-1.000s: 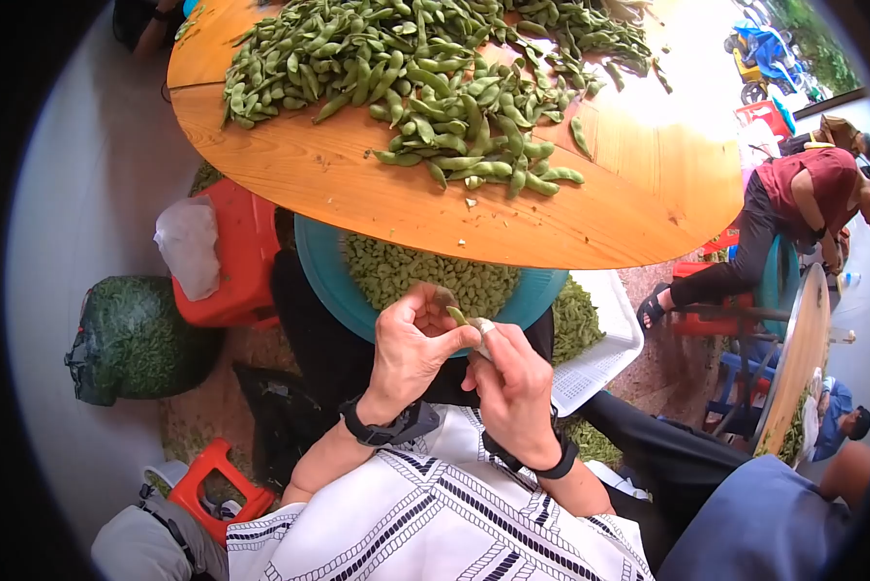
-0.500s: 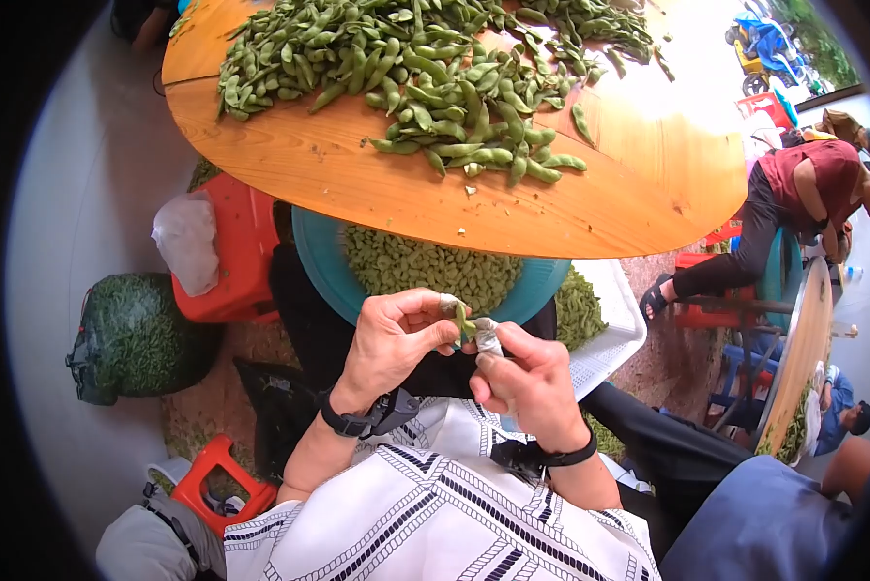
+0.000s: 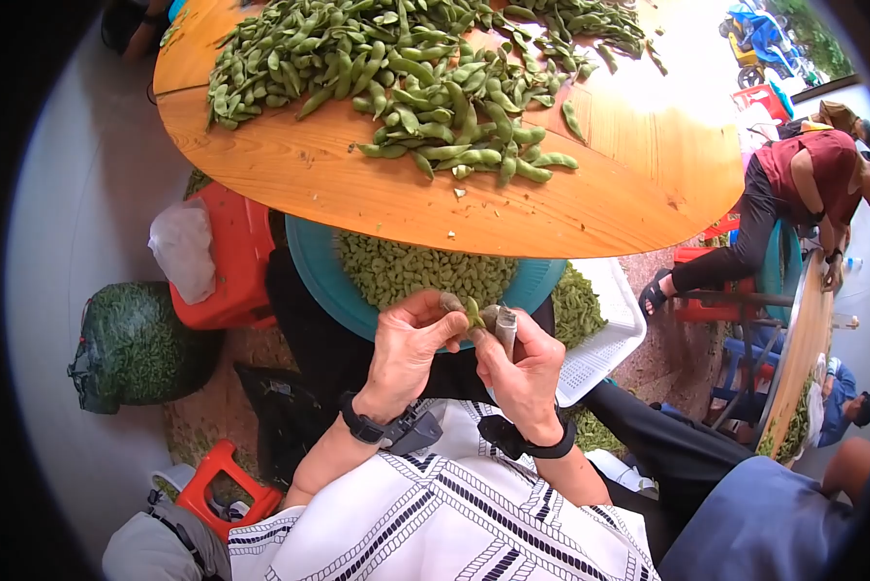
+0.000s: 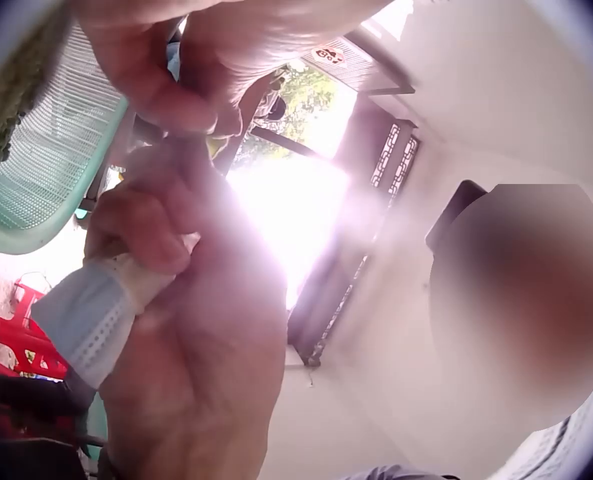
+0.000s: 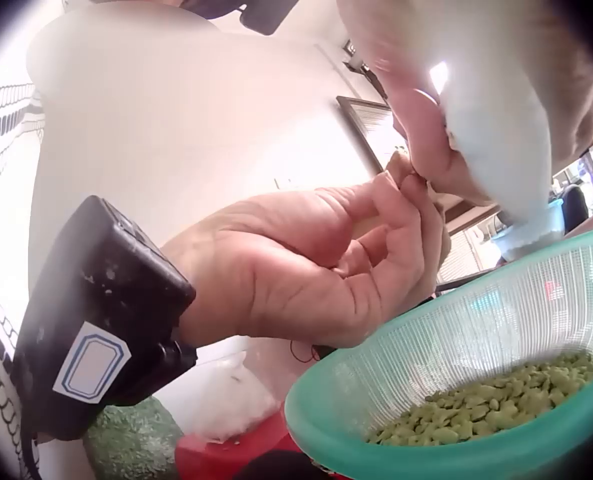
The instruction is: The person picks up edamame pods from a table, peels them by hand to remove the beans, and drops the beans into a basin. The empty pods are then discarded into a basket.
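Both wrists bend inward over the teal basket (image 3: 311,259). The left hand (image 3: 408,351) and right hand (image 3: 524,370) meet fingertip to fingertip, curled fingers pinching a green pod (image 3: 473,313) between them.

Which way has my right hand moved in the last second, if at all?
No, hardly: the right hand still pinches the pod at the teal basket's near rim.

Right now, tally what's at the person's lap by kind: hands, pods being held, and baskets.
Hands: 2, the left hand and the right hand
Held edamame pod: 1, pinched between both hands
Baskets: 2, a teal basket and a white basket
Total: 5
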`<state>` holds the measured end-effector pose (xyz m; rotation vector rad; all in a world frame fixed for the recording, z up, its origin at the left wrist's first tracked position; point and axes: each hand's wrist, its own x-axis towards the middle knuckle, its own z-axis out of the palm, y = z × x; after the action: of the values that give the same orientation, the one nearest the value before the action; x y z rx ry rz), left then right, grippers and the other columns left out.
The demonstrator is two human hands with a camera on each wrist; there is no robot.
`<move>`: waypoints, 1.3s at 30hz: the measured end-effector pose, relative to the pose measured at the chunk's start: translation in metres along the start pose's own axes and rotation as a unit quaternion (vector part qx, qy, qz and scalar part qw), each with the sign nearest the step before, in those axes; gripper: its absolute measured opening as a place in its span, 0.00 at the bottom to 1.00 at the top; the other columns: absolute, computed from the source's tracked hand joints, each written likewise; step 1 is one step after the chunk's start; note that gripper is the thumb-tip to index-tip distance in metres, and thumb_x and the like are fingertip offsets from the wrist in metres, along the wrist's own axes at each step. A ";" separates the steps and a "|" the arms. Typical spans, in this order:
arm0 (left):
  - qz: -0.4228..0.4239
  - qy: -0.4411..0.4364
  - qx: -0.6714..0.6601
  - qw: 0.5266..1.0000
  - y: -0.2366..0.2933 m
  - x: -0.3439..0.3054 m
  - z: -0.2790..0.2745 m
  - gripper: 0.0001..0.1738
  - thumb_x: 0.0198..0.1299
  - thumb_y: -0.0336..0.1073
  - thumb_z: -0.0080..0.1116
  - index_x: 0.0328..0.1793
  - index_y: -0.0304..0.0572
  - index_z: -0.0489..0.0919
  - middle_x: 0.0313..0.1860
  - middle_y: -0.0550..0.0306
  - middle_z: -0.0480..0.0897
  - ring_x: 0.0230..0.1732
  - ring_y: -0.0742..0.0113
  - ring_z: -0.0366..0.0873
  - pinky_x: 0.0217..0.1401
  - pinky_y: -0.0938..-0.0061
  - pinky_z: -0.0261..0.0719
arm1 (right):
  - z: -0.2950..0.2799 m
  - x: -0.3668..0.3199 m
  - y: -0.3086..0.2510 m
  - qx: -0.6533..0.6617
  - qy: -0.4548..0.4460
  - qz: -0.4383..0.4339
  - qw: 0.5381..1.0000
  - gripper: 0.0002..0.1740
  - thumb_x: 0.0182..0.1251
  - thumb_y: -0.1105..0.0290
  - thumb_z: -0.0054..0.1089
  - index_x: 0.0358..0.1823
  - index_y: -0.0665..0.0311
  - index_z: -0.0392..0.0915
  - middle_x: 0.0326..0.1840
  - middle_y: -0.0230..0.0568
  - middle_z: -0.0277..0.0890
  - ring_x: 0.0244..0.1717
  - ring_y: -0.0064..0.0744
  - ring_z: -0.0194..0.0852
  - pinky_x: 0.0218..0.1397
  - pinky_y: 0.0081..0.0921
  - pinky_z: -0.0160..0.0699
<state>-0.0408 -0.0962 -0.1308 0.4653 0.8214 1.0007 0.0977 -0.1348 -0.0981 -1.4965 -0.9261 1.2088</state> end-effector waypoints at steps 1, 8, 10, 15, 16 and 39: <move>0.000 -0.001 0.001 1.000 -0.001 0.000 0.000 0.07 0.61 0.29 0.70 0.42 0.36 0.82 0.34 0.62 0.85 0.31 0.78 0.81 0.32 0.84 0.78 | 0.000 0.000 0.001 -0.009 0.004 -0.001 1.000 0.08 0.62 0.79 0.65 0.42 0.72 0.81 0.29 0.35 0.74 0.21 0.18 0.71 0.23 0.19 0.68; 0.171 0.079 0.302 0.935 0.000 -0.012 0.018 0.10 0.57 0.25 0.71 0.44 0.33 0.84 0.33 0.57 0.86 0.33 0.73 0.83 0.37 0.80 0.81 | -0.003 0.005 0.011 -0.100 0.064 -0.043 0.992 0.08 0.57 0.81 0.64 0.39 0.70 0.80 0.27 0.41 0.74 0.23 0.29 0.74 0.27 0.27 0.71; 0.312 0.090 0.437 0.839 -0.001 -0.012 0.022 0.12 0.50 0.21 0.73 0.42 0.32 0.86 0.35 0.55 0.87 0.34 0.74 0.84 0.38 0.79 0.82 | 0.001 0.007 -0.001 -0.179 0.082 -0.117 0.973 0.08 0.56 0.82 0.62 0.39 0.70 0.79 0.28 0.45 0.74 0.24 0.36 0.75 0.28 0.30 0.72; 0.230 0.085 0.404 0.881 0.006 -0.013 0.022 0.12 0.53 0.24 0.73 0.43 0.30 0.85 0.35 0.54 0.88 0.35 0.74 0.84 0.39 0.80 0.83 | 0.005 0.007 -0.003 -0.290 0.071 -0.286 0.910 0.10 0.53 0.84 0.59 0.38 0.72 0.76 0.31 0.50 0.73 0.26 0.51 0.76 0.29 0.38 0.74; 0.146 0.070 0.302 0.939 0.004 -0.010 0.014 0.11 0.54 0.25 0.73 0.43 0.30 0.85 0.35 0.54 0.88 0.35 0.74 0.85 0.40 0.80 0.84 | 0.004 0.009 -0.002 -0.269 0.050 -0.302 0.913 0.09 0.53 0.84 0.60 0.37 0.70 0.78 0.29 0.49 0.73 0.24 0.48 0.75 0.26 0.34 0.73; 0.042 -0.005 0.168 0.985 0.012 -0.001 0.003 0.11 0.64 0.35 0.69 0.45 0.33 0.86 0.34 0.64 0.86 0.34 0.83 0.78 0.37 0.84 0.77 | -0.007 0.005 0.001 -0.131 0.031 -0.171 0.976 0.09 0.55 0.83 0.68 0.38 0.70 0.81 0.32 0.45 0.78 0.27 0.35 0.75 0.30 0.25 0.73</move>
<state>-0.0452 -0.0913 -0.1209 0.7979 0.9742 0.9378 0.1051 -0.1322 -0.0997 -1.4916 -1.2796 0.8086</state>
